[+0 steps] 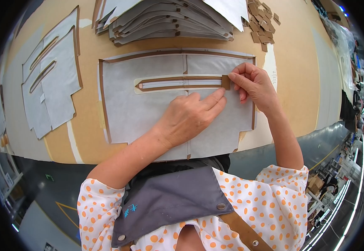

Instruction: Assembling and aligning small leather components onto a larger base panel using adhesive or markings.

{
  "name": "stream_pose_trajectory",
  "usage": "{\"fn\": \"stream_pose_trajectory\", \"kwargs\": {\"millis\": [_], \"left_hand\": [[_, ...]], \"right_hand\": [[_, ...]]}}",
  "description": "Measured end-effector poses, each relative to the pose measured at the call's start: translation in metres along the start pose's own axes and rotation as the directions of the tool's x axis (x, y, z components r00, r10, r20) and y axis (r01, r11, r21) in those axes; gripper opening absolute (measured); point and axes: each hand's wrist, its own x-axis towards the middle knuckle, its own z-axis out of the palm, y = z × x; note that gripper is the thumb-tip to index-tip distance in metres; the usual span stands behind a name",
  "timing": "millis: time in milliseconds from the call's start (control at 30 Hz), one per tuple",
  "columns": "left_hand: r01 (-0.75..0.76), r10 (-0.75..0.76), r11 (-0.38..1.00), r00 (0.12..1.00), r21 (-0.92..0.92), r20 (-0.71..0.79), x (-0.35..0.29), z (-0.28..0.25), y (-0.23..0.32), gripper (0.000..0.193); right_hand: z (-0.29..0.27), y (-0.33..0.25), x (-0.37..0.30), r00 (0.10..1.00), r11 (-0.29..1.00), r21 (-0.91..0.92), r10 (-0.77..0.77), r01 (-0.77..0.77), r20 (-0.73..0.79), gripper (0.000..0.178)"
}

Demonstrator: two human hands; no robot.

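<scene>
A light grey panel (148, 113) with brown edging lies flat in front of me. Across its upper half runs a long slot (182, 83) framed in brown, with pale strips inside. A small brown rectangular patch (226, 82) covers the slot's right end. Thumb and index finger of my right hand (253, 83) pinch the patch at its upper right corner. My left hand (192, 111) rests palm down on the panel, its fingers stretched toward the patch and the fingertips touching its lower left edge.
A tall stack of similar panels (169, 25) stands at the back. Beside it, a loose pile of small brown patches (262, 23) lies at the far right. More slotted panels (56, 83) lie on the left. The tan table's (85, 144) front edge curves close to my body.
</scene>
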Motion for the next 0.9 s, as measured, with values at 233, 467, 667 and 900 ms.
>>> {"fn": "stream_pose_trajectory", "kwargs": {"millis": [233,467,667,900], "left_hand": [[-0.004,0.004,1.0,1.0,-0.008,0.01,0.001,0.0,0.0,0.031],[-0.002,0.002,1.0,0.999,-0.014,0.034,0.002,-0.001,0.0,0.031],[-0.006,0.007,1.0,1.0,-0.018,0.023,0.001,0.0,-0.001,0.03],[-0.023,0.023,1.0,1.0,0.004,-0.003,0.001,0.0,-0.001,0.03]], "right_hand": [[0.002,0.0,-0.002,1.0,1.0,-0.023,-0.004,0.004,-0.026,0.019],[0.004,0.0,-0.002,0.999,1.0,-0.012,-0.023,0.023,-0.027,0.019],[0.008,0.0,-0.002,0.998,0.998,-0.045,-0.034,0.031,-0.057,0.019],[0.014,-0.001,-0.004,0.99,0.992,-0.108,-0.074,0.062,-0.116,0.018]]}}
